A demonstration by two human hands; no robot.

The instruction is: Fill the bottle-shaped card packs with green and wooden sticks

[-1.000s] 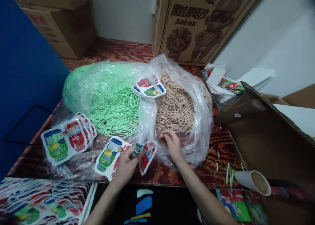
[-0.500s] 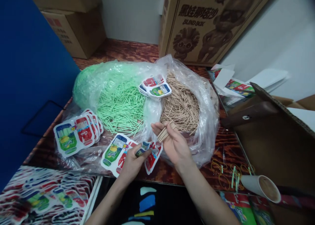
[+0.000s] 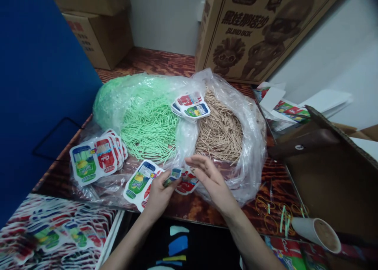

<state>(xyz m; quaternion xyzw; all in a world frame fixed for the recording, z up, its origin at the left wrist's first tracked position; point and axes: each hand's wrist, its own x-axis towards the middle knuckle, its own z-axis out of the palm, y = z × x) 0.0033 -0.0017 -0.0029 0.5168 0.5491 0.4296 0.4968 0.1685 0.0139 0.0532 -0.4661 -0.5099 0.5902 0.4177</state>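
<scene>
My left hand (image 3: pixel 158 191) is closed on a fan of small printed packets (image 3: pixel 138 183), green-and-blue and red ones, at the table's near edge. My right hand (image 3: pixel 209 179) reaches left, with its fingers pinched together at the red packet (image 3: pixel 187 183) of that fan. The tan sticks it carried are mostly hidden under the fingers. Just behind the hands lie two clear plastic bags. One holds a heap of green sticks (image 3: pixel 147 124) and the other a heap of tan sticks (image 3: pixel 220 132).
More packets lie on the bags (image 3: pixel 191 106) and in a stack at left (image 3: pixel 94 159). A paper cup (image 3: pixel 317 230) and rubber bands (image 3: pixel 265 207) lie at right, by an open brown box (image 3: pixel 325 175). A printed carton (image 3: pixel 254 26) stands behind. A blue panel (image 3: pixel 35 65) is at left.
My right hand picked a small bundle of tan sticks from the bag, lifted it, then brought it down and left to the red packet in my left hand.
</scene>
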